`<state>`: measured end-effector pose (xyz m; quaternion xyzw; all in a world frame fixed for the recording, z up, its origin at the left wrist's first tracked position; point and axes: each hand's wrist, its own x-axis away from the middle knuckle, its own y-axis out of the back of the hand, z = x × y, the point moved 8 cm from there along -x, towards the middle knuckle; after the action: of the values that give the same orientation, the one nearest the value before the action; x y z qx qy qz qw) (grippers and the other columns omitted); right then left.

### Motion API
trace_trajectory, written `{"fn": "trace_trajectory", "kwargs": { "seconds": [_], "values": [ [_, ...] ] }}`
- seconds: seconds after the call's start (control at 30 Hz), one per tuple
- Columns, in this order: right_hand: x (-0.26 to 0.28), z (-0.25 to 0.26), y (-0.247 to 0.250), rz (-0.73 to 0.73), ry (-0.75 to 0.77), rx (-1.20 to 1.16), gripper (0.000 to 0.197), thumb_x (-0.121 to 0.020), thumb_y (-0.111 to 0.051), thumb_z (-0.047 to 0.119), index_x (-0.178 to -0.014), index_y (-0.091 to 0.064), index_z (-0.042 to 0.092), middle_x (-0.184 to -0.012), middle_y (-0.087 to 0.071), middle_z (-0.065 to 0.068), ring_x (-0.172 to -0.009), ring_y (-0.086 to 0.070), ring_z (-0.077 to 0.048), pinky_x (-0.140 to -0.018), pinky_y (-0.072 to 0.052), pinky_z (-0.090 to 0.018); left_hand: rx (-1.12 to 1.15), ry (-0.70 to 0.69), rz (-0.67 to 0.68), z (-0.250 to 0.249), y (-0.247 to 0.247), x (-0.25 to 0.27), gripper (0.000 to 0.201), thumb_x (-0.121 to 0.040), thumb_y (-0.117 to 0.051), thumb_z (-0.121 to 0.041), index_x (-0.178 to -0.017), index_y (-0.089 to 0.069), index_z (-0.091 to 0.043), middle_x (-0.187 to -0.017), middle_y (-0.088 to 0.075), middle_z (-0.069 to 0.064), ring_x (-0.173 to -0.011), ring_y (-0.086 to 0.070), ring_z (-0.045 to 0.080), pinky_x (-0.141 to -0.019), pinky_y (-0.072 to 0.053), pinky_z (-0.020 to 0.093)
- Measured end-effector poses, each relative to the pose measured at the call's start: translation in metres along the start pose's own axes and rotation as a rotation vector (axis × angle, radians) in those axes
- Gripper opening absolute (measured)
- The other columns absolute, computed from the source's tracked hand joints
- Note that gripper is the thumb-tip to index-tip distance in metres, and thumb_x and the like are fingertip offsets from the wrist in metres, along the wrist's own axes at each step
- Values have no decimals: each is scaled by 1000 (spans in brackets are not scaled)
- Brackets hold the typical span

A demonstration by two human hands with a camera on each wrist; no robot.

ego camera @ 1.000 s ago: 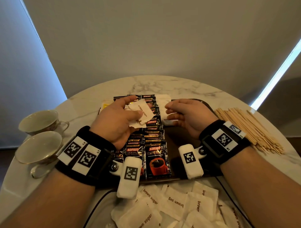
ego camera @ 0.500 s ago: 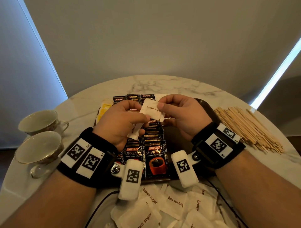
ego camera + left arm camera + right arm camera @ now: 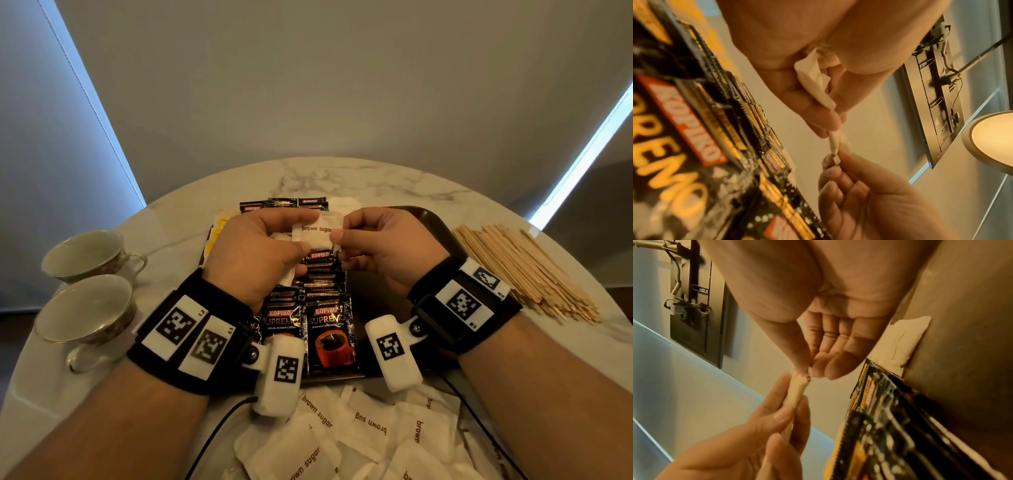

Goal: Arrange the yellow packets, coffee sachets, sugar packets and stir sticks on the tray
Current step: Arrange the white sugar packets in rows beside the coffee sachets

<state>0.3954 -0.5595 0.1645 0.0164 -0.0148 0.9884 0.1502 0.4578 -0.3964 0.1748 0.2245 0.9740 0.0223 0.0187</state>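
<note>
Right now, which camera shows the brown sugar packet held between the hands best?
The head view: the brown sugar packet faces the camera with its print readable, pinched by the left hand and right hand. Both wrist views show it only edge-on, as a thin strip.

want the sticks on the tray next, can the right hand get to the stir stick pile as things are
Probably not yet: the right hand pinches a brown sugar packet with the left hand. The stir sticks lie unobstructed just beyond the right wrist.

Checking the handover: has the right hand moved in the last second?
Yes. The right hand rose off the tray and went left to pinch the sugar packet.
</note>
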Motion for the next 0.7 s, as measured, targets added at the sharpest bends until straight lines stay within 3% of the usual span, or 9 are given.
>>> {"fn": "trace_trajectory", "kwargs": {
  "seconds": [0.17,0.3,0.43,0.57,0.7],
  "values": [
    [-8,-7,29,-174,-55,-66,7,-92,-67,-2,-90,-69,5,-69,-64,-6,-56,-59,-12,-52,-54,-24,44,17,-5,1,0,-1,39,-86,-66,17,-106,-75,-15,-112,-75,1,-85,-75,19,-59,-58,25],
    [-10,-23,64,-327,-229,27,10,-92,-65,-4,-97,-68,4,-71,-63,-7,-53,-60,-10,-49,-54,-24,167,100,-62,3,10,-3,36,-86,-48,22,-98,-68,-6,-116,-71,12,-95,-72,25,-56,-58,30],
    [-6,-34,69,-315,-366,58,12,-93,-62,-6,-97,-66,4,-73,-63,-9,-55,-59,-12,-49,-55,-23,245,114,-88,1,14,-3,37,-85,-43,25,-91,-62,-5,-111,-70,15,-86,-72,25,-55,-61,31],
    [-8,-40,67,-288,-404,135,12,-92,-61,-7,-89,-66,3,-73,-62,-12,-58,-59,-17,-53,-55,-26,335,117,-106,4,15,-5,38,-86,-40,28,-89,-58,-5,-105,-70,16,-77,-75,24,-63,-65,35],
    [-10,-40,65,-266,-412,214,8,-92,-64,-5,-98,-67,0,-74,-63,-14,-60,-62,-19,-58,-56,-29,333,110,-104,4,19,-8,42,-85,-39,30,-85,-59,-8,-86,-76,7,-72,-77,22,-66,-65,36]
  ]
}}
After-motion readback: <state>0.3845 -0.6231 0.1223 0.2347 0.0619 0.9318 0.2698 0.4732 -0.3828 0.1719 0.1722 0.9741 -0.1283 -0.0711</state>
